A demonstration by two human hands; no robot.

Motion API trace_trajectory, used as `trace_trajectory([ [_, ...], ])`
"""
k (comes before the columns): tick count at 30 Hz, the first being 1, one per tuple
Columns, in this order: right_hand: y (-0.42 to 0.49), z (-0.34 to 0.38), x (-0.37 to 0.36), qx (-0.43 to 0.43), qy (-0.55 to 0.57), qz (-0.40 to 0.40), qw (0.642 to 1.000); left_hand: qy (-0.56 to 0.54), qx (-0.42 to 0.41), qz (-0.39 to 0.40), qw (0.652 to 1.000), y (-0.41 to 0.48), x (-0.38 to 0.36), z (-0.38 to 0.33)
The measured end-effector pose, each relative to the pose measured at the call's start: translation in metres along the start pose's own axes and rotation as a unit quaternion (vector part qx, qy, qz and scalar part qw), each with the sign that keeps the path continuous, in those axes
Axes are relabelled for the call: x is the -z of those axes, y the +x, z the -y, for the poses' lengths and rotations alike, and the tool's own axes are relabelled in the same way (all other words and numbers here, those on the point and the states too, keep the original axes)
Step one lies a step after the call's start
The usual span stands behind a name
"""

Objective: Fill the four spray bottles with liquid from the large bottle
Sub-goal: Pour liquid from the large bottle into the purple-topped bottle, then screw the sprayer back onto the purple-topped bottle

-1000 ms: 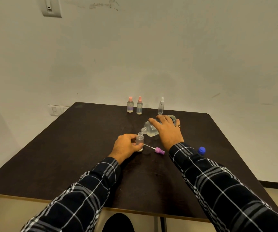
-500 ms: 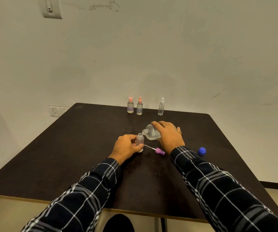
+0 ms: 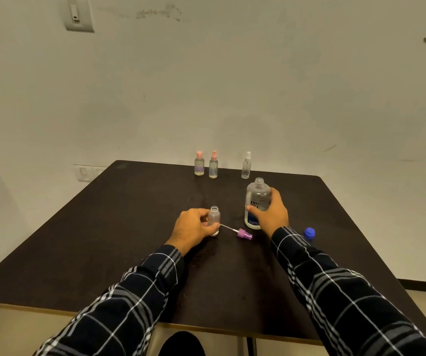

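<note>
My left hand (image 3: 193, 229) grips a small clear spray bottle (image 3: 214, 218) that stands upright and uncapped on the dark table (image 3: 104, 240). To its right, my right hand (image 3: 271, 214) holds the large clear bottle (image 3: 256, 199), upright on the table with its mouth open. The small bottle's purple spray head (image 3: 244, 233) with its white tube lies on the table between the two hands. Three capped spray bottles stand at the far edge: two with pink tops (image 3: 199, 163) (image 3: 213, 164) and one with a white top (image 3: 246, 165).
A blue cap (image 3: 309, 233) lies on the table just right of my right sleeve. The table's far edge runs along a white wall, with sockets (image 3: 86, 173) low on the left.
The large bottle was tilted over the small bottle's mouth; my right hand has swung it upright and set it on the table to the right. My left hand stays on the small bottle.
</note>
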State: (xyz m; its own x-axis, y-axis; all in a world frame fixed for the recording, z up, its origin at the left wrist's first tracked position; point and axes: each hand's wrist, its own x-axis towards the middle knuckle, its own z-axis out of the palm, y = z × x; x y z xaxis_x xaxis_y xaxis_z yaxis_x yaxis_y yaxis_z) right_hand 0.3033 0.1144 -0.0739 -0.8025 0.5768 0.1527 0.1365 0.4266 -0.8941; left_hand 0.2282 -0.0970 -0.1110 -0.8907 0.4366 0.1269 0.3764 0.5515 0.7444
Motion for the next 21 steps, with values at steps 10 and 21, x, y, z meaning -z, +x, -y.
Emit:
trace_trajectory([
  [10,-0.031,-0.004,-0.001,0.002,-0.205,-0.120,0.971,0.014,-0.001,-0.004,1.000,-0.001,0.000,-0.002],
  [21,-0.056,-0.010,-0.023,0.036,-0.409,0.096,0.906,0.023,-0.003,-0.019,1.000,0.000,0.000,-0.001],
])
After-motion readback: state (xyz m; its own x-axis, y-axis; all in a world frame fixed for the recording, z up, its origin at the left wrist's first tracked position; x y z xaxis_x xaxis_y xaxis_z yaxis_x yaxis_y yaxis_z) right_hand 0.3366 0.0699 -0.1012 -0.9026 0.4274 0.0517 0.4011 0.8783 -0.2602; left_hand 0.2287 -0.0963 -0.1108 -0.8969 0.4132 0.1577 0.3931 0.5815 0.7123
